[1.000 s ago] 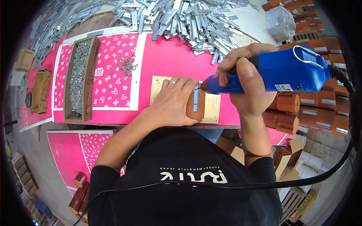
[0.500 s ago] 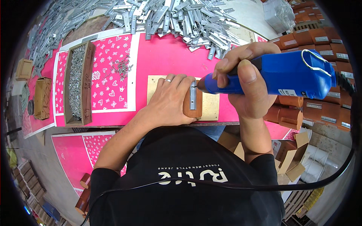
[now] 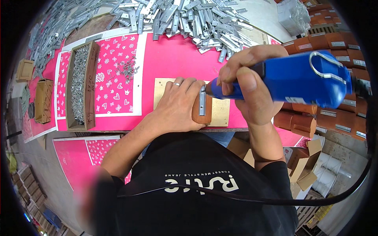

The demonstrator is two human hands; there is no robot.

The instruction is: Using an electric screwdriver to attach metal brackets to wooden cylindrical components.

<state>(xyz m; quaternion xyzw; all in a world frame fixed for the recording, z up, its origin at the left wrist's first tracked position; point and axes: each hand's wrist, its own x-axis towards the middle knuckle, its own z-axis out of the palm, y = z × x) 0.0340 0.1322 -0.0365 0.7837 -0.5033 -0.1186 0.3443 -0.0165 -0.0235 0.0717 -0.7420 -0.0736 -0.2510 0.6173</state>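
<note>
My left hand [image 3: 178,105] presses down on a brown wooden block [image 3: 202,108] that lies on a pale board [image 3: 220,112] on the pink table. A grey metal strip [image 3: 202,101] lies along the top of the block. My right hand [image 3: 250,80] grips a blue electric screwdriver [image 3: 299,78], its tip set on the upper end of the metal strip. A black cord [image 3: 244,198] runs from the tool across my dark shirt.
A long wooden tray of screws [image 3: 80,88] stands at the left, with loose screws [image 3: 128,69] on a heart-patterned sheet. A heap of grey metal strips [image 3: 185,17] covers the far side. Finished brown blocks [image 3: 334,43] are stacked at the right. Small wooden boxes [image 3: 42,100] sit far left.
The view has drawn closer and shifted slightly. Both hands stay in place, the left on the block and the right holding the tool on the strip.
</note>
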